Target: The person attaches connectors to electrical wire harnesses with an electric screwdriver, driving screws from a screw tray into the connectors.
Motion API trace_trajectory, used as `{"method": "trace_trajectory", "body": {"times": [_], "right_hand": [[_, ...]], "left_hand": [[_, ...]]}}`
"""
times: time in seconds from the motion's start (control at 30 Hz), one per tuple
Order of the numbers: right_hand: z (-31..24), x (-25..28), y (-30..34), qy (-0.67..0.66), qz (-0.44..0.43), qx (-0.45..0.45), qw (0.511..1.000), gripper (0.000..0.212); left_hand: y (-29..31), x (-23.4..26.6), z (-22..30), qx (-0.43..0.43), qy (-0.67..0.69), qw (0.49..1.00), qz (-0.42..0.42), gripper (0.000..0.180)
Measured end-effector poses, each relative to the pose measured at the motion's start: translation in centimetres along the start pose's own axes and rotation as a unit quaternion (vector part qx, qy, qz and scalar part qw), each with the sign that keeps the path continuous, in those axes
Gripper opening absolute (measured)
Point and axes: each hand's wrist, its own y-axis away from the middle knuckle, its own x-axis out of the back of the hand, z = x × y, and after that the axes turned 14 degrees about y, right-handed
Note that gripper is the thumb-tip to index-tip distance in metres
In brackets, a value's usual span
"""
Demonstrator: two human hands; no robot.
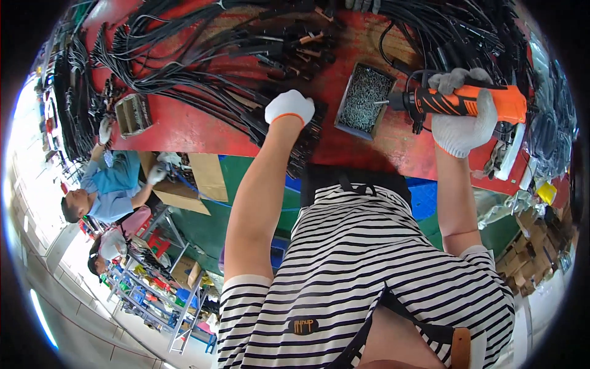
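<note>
My right hand (pixel 464 126), in a white and grey glove, is wrapped round an orange and black power screwdriver (pixel 455 103). The tool lies level and its bit points left, over the near right edge of a box of small silver screws (pixel 367 98). My left hand (pixel 290 109), in a white glove with an orange cuff, is closed in a fist above the ends of black cables (pixel 239 111). Its fingers face away, so whatever they grip is hidden. Dark connector-like parts (pixel 301 150) lie just below that hand at the table's near edge.
Bundles of black cables (pixel 153 49) cover the far and left parts of the red table (pixel 184 126). A small divided box (pixel 133 115) stands at the left. A co-worker (pixel 114 187) handles things by an open carton (pixel 190 181). Grey-gloved fingers (pixel 362 5) show at the far edge.
</note>
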Motion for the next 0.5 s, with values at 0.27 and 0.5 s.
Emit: {"method": "trace_trajectory", "body": {"times": [0.27, 0.5], "right_hand": [[-0.9, 3.7, 0.3, 0.029, 0.083, -0.010, 0.996, 0.032], [0.6, 3.9, -0.2, 0.024, 0.089, -0.044, 0.995, 0.031]], "left_hand": [[-2.9, -2.5, -0.3, -0.221, -0.143, 0.956, 0.131, 0.037], [-9.0, 1.9, -2.6, 0.043, 0.500, 0.822, 0.268, 0.073]]}}
